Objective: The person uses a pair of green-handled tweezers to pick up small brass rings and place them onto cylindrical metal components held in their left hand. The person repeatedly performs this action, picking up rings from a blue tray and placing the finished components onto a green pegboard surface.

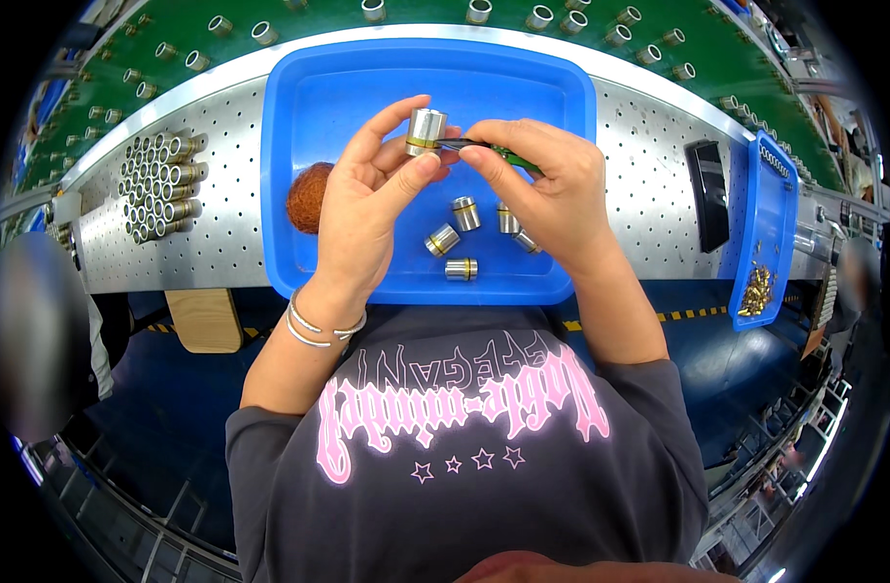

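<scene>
Cylinder (427, 124): silver, yellow-banded, held nearly upright above a blue tray (367, 78).
Left hand (362, 189): grasps the cylinder between thumb and fingers.
Right hand (557, 180): pinches a green-handled tool (515, 159), its dark tip at the cylinder's band.
Tray: at least five loose cylinders (465, 213) lie near the hands; a brown fibrous ball (309, 198) sits by the left wall.
Table (649, 185): grouped cylinders (160, 185) crowd the left side; a flat black object (709, 196) occupies the right.

On the tabletop (236, 209), a tray (430, 56) contains a ball (309, 198) at left and loose cylinders (465, 213); clustered cylinders (181, 175) stand left of it, a second tray (768, 228) right, a belt (421, 14) behind.
</scene>
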Motion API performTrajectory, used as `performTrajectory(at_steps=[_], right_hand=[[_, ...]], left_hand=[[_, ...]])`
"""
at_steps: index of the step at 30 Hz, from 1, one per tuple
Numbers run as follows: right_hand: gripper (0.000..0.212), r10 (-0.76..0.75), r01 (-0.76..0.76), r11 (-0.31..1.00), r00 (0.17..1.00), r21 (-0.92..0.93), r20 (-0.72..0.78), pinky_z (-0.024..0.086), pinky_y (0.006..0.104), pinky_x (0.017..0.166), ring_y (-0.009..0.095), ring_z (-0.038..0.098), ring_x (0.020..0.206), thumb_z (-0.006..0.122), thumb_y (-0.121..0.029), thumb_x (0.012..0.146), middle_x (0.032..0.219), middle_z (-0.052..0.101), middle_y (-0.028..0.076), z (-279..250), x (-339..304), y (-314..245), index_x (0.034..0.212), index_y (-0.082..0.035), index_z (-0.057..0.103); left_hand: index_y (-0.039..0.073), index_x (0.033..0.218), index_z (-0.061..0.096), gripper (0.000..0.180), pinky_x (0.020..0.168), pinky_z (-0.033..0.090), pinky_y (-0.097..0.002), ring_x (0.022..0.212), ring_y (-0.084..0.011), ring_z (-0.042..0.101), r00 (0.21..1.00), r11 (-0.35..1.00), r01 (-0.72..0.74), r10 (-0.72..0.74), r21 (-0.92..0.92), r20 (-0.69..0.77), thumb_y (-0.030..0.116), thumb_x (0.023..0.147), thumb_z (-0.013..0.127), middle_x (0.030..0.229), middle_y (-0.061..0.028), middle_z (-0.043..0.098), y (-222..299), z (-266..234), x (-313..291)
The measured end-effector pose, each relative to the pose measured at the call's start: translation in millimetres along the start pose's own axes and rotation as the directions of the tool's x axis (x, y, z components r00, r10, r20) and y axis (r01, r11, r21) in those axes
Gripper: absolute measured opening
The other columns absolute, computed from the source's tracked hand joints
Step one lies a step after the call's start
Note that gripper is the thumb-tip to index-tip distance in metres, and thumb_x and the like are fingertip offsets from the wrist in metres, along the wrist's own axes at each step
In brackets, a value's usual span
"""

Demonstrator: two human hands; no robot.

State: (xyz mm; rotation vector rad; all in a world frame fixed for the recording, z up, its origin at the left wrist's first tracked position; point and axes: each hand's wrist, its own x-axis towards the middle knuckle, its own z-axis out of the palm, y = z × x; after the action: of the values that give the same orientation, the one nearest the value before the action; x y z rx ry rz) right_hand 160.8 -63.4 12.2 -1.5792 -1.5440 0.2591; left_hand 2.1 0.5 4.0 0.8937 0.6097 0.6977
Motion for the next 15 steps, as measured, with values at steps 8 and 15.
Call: performTrajectory(at_steps=[8, 15], right_hand=[[0.012, 0.018, -0.018, 1.0, 1.0, 0.013, -0.014, 0.043, 0.0257, 0.048, 0.017, 0.059, 0.055, 0.069, -0.019, 0.076, 0.068, 0.064, 0.004, -1, 0, 0, 0.083, -0.009, 0.069], [0.019, 0.145, -0.146, 0.989, 0.987, 0.018, 0.071, 0.048, 0.0258, 0.057, 0.018, 0.063, 0.063, 0.071, -0.022, 0.075, 0.074, 0.066, 0.007, -13, 6, 2, 0.086, -0.007, 0.066]], left_hand=[[0.002, 0.129, 0.043, 0.049, 0.088, 0.046, -0.0298, 0.101, -0.0187, 0.058, 1.0, 1.0, 0.001, -0.001, 0.002, -0.004, 0.008, 0.085, 0.062, 0.11, -0.015, 0.06, 0, 1, 0], [0.002, 0.109, 0.052, 0.029, 0.086, 0.045, -0.0268, 0.097, -0.0161, 0.058, 0.999, 0.995, -0.016, 0.019, 0.1, -0.03, 0.008, 0.083, 0.065, 0.098, -0.0102, 0.061, -3, -9, 9]])
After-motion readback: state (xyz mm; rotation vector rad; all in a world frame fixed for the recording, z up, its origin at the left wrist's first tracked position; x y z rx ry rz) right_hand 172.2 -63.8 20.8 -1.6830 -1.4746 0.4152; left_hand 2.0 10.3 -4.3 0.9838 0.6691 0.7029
